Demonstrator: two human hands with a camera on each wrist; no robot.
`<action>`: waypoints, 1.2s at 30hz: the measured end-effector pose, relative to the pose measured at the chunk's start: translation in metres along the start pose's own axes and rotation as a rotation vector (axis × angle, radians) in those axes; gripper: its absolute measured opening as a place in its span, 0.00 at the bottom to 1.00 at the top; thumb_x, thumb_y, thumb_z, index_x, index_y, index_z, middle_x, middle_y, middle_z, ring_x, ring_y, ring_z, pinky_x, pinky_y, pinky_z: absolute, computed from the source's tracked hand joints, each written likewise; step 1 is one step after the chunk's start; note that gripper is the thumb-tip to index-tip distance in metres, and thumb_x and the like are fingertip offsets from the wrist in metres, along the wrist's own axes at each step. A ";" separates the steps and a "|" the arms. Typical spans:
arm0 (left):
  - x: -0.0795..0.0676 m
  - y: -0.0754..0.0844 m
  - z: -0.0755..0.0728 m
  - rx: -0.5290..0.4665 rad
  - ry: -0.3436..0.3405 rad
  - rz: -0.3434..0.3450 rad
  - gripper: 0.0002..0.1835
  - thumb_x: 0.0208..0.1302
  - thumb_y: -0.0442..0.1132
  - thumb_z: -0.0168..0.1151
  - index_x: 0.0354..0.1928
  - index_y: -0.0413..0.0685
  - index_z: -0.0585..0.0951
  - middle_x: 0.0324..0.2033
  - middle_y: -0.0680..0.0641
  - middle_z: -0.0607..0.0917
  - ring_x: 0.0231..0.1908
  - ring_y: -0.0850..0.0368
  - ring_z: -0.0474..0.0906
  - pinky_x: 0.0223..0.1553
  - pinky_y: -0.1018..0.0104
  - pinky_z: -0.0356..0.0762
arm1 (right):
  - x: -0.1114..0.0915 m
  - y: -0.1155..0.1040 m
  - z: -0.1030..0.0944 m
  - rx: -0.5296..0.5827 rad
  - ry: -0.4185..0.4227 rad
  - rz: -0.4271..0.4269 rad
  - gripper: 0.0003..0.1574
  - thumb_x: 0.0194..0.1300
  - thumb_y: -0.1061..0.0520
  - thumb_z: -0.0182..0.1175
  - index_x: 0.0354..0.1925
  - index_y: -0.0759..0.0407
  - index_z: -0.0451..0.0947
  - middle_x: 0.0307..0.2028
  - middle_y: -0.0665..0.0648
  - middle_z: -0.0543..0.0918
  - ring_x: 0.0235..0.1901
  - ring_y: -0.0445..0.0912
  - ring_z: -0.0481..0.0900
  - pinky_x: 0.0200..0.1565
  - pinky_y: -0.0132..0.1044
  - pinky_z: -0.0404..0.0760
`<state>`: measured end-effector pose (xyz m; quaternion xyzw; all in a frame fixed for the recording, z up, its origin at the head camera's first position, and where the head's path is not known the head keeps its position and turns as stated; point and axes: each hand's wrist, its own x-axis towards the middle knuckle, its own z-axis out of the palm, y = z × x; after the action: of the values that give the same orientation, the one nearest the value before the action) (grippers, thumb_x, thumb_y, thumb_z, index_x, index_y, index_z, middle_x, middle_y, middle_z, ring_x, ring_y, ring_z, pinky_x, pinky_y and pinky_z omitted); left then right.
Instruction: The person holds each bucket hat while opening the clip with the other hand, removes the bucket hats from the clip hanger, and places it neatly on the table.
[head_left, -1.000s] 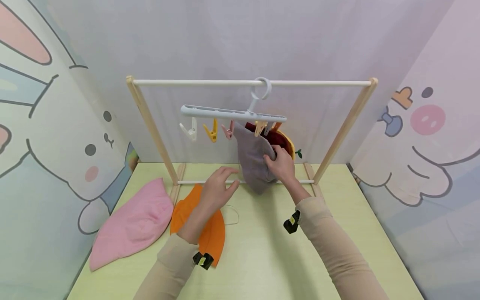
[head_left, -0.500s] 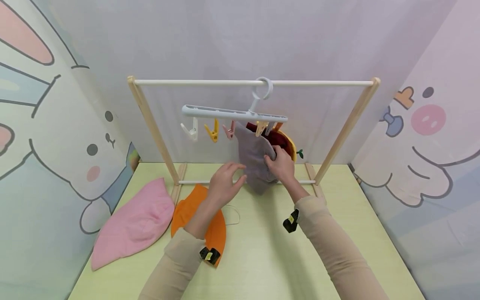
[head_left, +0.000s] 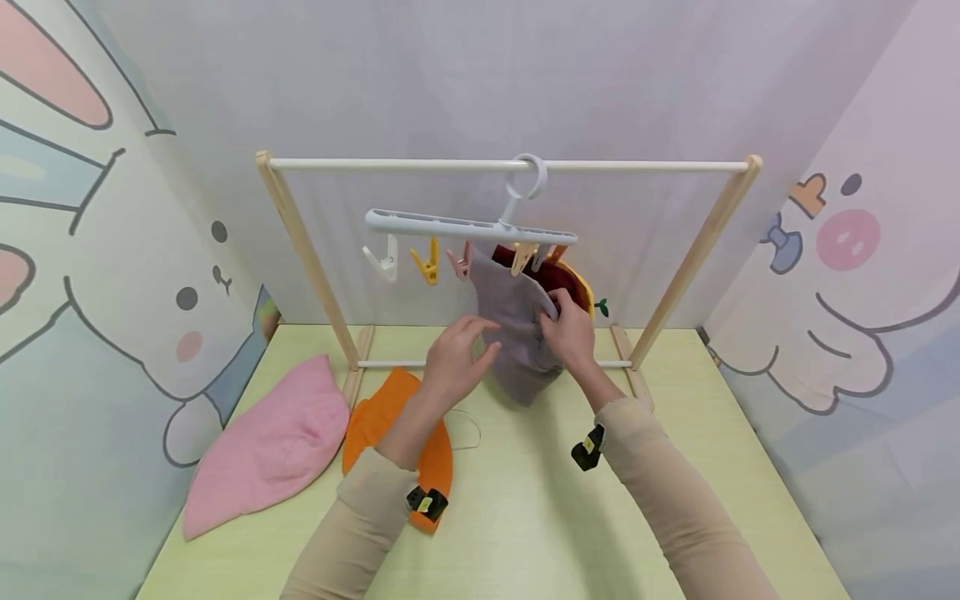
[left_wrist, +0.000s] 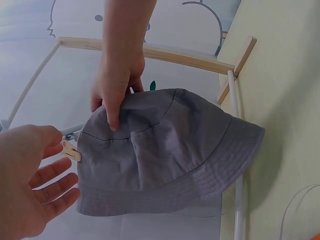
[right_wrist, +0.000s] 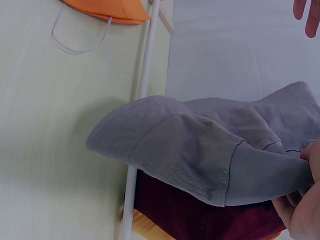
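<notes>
- Right hand: fingers clamped on grey hat
- Left hand: fingers apart, just beside grey hat
- Grey hat: below hanger, in front of maroon hat
- Orange hat, pink hat: on table

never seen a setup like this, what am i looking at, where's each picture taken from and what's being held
There is no machine here, just a person's two bare hands. The head view comes from a camera on the person's head, looking forward and down; each wrist view comes from a camera on that wrist, showing that hand's work.

The right hand has its grip on a grey hat, below a hanger with clips that hangs from a rack. The left hand is close by, fingers loosely bent, holding nothing. Behind the grey hat, dark red cloth and yellow cloth show. On the table lie a pink hat and an orange hat with a thin cord.
</notes>
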<state>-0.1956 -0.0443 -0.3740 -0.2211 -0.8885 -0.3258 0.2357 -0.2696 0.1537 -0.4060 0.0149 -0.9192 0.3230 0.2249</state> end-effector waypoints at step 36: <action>0.034 0.029 0.009 0.103 0.082 -0.017 0.14 0.57 0.42 0.62 0.46 0.48 0.80 0.42 0.48 0.81 0.39 0.53 0.79 0.35 0.61 0.76 | -0.023 -0.012 -0.004 0.083 0.133 -0.148 0.06 0.55 0.62 0.61 0.34 0.60 0.76 0.24 0.59 0.80 0.23 0.52 0.75 0.28 0.45 0.73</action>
<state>-0.2091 -0.0102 -0.3474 -0.1875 -0.8957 -0.2903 0.2800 -0.2455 0.1439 -0.4058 0.0708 -0.8845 0.3435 0.3078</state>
